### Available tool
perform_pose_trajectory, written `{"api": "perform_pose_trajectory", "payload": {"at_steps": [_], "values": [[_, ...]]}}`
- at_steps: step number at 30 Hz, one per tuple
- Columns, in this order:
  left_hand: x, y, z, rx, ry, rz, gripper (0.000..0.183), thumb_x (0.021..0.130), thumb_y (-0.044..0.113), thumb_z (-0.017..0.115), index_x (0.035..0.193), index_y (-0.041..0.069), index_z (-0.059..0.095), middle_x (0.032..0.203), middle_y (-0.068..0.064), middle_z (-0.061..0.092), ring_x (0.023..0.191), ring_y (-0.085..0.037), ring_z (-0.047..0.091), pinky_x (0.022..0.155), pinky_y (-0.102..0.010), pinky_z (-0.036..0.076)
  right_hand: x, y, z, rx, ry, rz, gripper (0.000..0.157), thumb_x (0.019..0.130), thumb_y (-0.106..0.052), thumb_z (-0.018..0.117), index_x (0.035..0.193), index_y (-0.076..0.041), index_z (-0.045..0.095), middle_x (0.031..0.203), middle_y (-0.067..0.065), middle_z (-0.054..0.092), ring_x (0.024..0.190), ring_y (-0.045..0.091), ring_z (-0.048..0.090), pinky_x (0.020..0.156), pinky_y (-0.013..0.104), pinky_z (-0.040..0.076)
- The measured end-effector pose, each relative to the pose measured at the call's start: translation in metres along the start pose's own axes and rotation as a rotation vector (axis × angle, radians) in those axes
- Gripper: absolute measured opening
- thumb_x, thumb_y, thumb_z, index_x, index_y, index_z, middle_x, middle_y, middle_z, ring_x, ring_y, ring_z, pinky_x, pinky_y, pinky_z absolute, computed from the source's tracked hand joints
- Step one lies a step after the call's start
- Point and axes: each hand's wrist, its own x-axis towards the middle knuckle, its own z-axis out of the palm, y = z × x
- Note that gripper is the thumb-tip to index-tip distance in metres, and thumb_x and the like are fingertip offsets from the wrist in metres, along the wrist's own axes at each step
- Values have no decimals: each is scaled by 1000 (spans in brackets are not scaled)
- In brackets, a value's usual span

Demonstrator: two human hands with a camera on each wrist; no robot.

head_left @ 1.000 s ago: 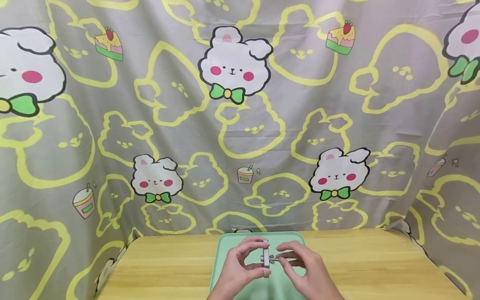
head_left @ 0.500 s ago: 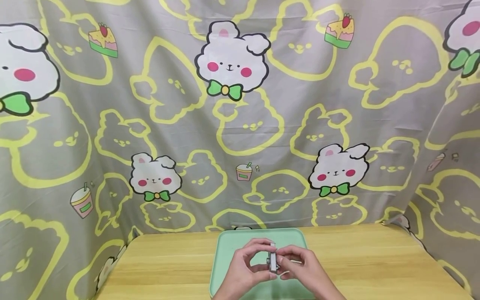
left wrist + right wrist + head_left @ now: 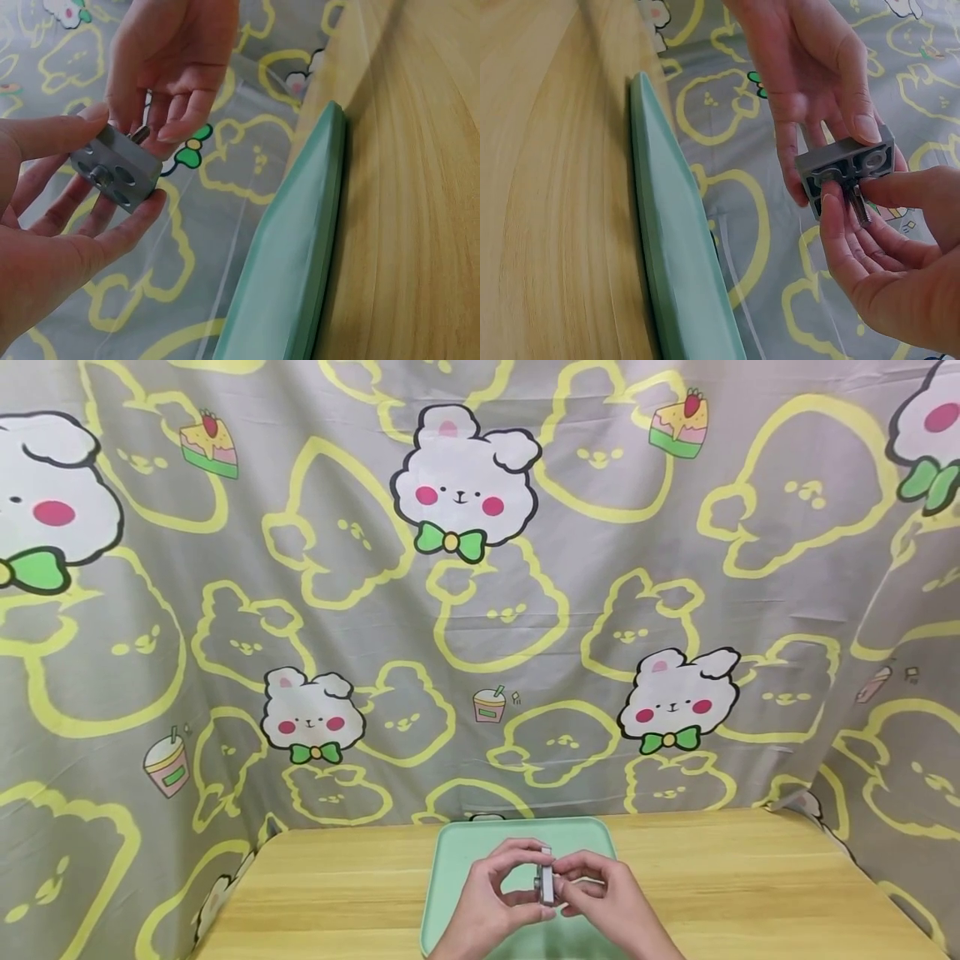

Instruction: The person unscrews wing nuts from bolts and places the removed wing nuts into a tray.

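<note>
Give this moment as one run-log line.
left hand: grips gray block, threaded bolt through it | right hand: pinches at bolt's base | green tray: on wooden table

Block (image 3: 547, 881) hemmed in on opposite sides by left hand (image 3: 480, 897) and right hand (image 3: 603, 893). Narrow gap between them, near side, tray (image 3: 459, 852) beneath. Passage over table (image 3: 345, 868) either side of tray. Curtain (image 3: 465, 689) bars far edge and flanks; bolt (image 3: 862, 211) juts within right hand's grasp.

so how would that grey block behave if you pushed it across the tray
The grey block looks rigid and solid-edged, so it probably won't flex. Its flat sides suggest sliding rather than rolling. The threaded bolt jutting from one face might make it rock or tip if laid that side down.
</note>
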Motion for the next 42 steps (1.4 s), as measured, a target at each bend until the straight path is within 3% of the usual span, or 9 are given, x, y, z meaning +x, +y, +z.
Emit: {"api": "perform_pose_trajectory", "payload": {"at_steps": [10,14,18,24,29,31,32,37,42], "values": [[0,-1,-2,-7,-3,6,49,79,-8,84,125,-4,68,138,-24,52,128,-26,55,94,-43,60,-3,-2,8,-87,19,-110,15,97,-4,69,109,3,63,104,14,64,83,18,72,69,34,65],[-2,-3,-4,-14,-9,1,49,79,-5,85,125,-2,68,139,-26,51,130,-25,54,94,-43,60,-6,0,10,-220,23,-194,12,96,-4,71,105,-5,64,101,8,65,85,14,72,69,28,64],[-3,-3,-7,-25,-8,-6,48,80,0,86,126,0,69,139,-24,52,130,-24,54,93,-44,60,-7,3,14,-407,57,-360,17,94,-4,73,101,-17,64,95,-5,67,85,8,71,67,25,63],[-1,-1,-8,-39,3,-11,47,81,-4,84,126,0,69,138,-22,53,129,-25,55,92,-45,61,-5,7,17,-610,154,-718,40,83,9,78,95,-25,61,98,-15,62,84,3,63,64,17,58],[0,0,-9,-26,26,-13,47,81,-4,84,126,-3,68,138,-21,54,129,-22,55,91,-44,61,-1,12,16,-697,153,-908,16,101,-14,67,90,-21,57,105,-9,60,88,5,59,71,13,52],[0,0,-10,-24,34,-14,48,82,-3,84,127,-5,67,138,-21,54,129,-21,54,91,-44,61,-1,13,16,-704,149,-919,15,104,-18,63,90,-20,57,106,-7,60,89,5,58,73,13,51],[0,0,-10,-24,37,-14,49,82,-3,84,127,-6,66,138,-20,54,130,-21,54,92,-44,61,0,13,17,-704,153,-921,16,101,-13,67,90,-20,57,107,-7,60,89,6,59,72,13,52],[0,1,-11,-36,26,-8,50,81,-7,83,127,-8,65,139,-21,53,130,-22,54,92,-45,61,-1,11,19,-695,198,-870,45,76,14,80,96,-21,58,104,-12,61,86,5,62,70,11,53],[0,2,-12,-38,15,-1,53,80,-3,85,128,-10,64,139,-23,52,130,-23,54,92,-47,61,-3,5,18,-609,158,-795,49,81,13,77,106,-25,61,104,-14,63,90,8,64,70,21,59]]}}
